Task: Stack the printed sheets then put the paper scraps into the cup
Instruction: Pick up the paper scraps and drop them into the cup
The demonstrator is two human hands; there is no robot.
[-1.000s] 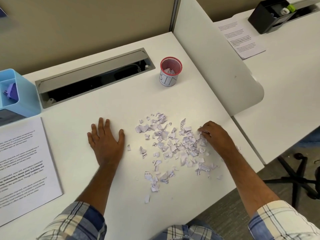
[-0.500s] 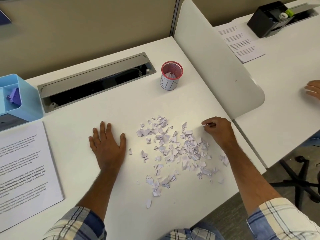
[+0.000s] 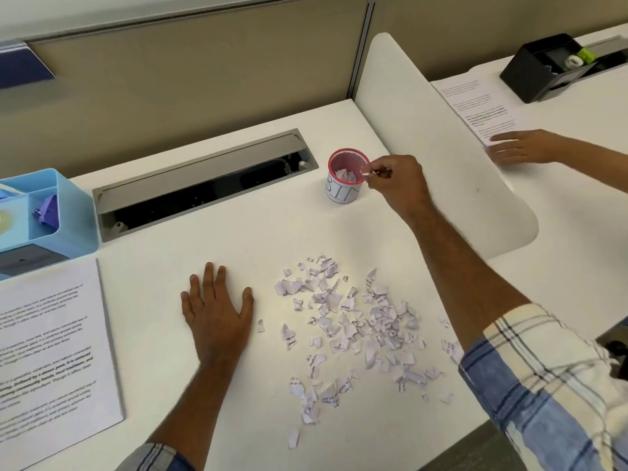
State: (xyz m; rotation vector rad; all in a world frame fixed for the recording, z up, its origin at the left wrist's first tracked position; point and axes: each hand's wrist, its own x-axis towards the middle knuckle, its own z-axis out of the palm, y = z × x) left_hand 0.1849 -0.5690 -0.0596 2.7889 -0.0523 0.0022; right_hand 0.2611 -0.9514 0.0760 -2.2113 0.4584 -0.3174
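A red mesh cup (image 3: 346, 176) with a white label stands at the back of the white desk (image 3: 265, 232) and holds some scraps. My right hand (image 3: 396, 183) is at the cup's right rim, its fingertips pinched on a small paper scrap (image 3: 366, 172) over the opening. Many torn paper scraps (image 3: 353, 328) lie scattered in the desk's middle. My left hand (image 3: 217, 311) rests flat and open on the desk, left of the scraps. The stack of printed sheets (image 3: 47, 355) lies at the left edge.
A grey cable tray (image 3: 204, 181) is sunk into the desk's back. A blue organiser (image 3: 44, 215) stands at back left. A white divider (image 3: 438, 144) bounds the desk on the right. Beyond it, another person's hand (image 3: 523, 147) rests on a printed sheet (image 3: 482, 103) near a black organiser (image 3: 547, 66).
My right hand picked a scrap from the right side of the pile and carried it up and back to the cup. Another person's hand has come in at the right.
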